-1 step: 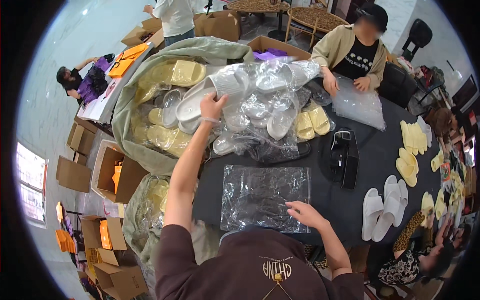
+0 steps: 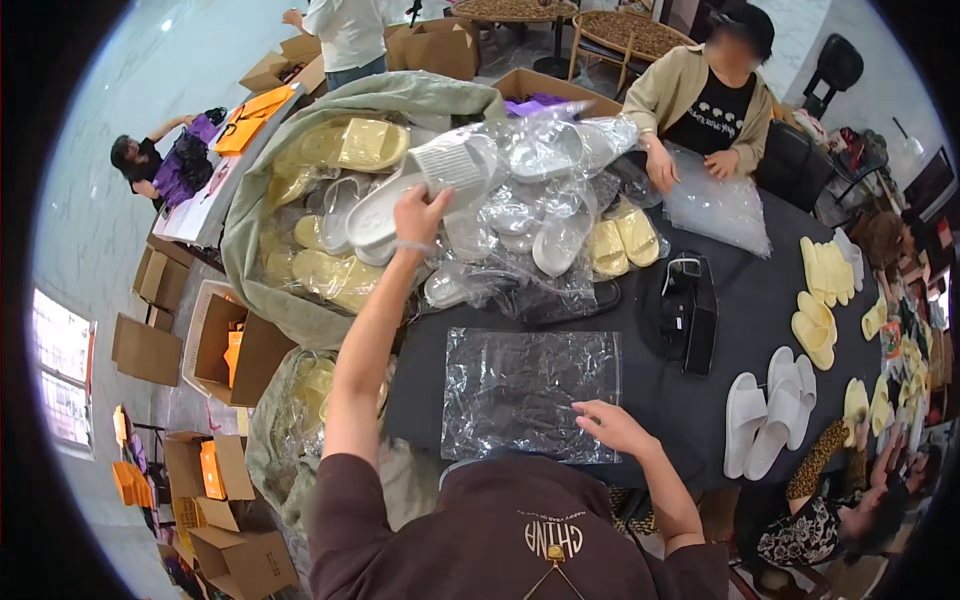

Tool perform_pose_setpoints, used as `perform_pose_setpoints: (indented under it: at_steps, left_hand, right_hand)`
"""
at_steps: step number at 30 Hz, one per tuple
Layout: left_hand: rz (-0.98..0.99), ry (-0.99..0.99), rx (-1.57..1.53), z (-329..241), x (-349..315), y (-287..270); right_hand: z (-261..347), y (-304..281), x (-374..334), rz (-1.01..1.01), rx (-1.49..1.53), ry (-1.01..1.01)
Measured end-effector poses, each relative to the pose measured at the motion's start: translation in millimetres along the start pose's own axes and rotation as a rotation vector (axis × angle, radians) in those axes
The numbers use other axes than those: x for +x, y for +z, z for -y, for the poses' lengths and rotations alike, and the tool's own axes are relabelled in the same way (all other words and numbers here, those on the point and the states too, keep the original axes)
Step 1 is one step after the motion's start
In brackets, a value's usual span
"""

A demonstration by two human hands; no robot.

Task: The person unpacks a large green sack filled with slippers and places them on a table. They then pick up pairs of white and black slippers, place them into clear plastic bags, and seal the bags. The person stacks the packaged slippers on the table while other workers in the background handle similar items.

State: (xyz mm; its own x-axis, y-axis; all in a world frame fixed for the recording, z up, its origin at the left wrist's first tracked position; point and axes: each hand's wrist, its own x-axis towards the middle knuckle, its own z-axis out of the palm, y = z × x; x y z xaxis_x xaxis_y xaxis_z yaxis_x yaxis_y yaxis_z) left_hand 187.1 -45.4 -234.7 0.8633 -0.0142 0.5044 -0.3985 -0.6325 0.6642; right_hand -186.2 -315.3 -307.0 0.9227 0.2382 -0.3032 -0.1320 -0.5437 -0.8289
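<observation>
Left hand [image 2: 418, 213]: closed on white slipper [image 2: 420, 185], long axis toward 2 o'clock. Right hand [image 2: 612, 428]: fingers spread flat on clear bag [image 2: 530, 390], 6 o'clock of slipper, on the surface [image 2: 740, 310].

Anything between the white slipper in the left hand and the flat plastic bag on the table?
Nothing visible. The left hand holds the white slipper above the slipper pile; the black table between it and the plastic bag is bare, and the right hand rests only on the bag's near edge.
</observation>
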Motion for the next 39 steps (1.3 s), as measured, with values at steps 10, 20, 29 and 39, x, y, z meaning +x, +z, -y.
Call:
perform_pose_setpoints:
  at_steps: [10, 20, 29, 39]
  left_hand:
    - [-0.136, -0.549, -0.583, -113.4, -219.0, -112.1]
    - [0.529, -0.766, -0.775, -109.6, -343.3, -12.2]
    - [1.07, -0.557, -0.185, -33.5, -302.4, -42.2]
    - [0.977, -0.019, 0.242, 85.8, -287.5, -17.7]
  right_hand:
    - [-37.1, 18.3, 2.0, 0.095, -0.09, 0.044]
    - [-48.1, 48.1, 22.2, 0.037, -0.199, 0.072]
    - [-15.5, 46.7, -15.0, 0.54, -0.203, -0.065]
    - [-20.0, 111.2, 18.5, -0.004, -0.493, -0.015]
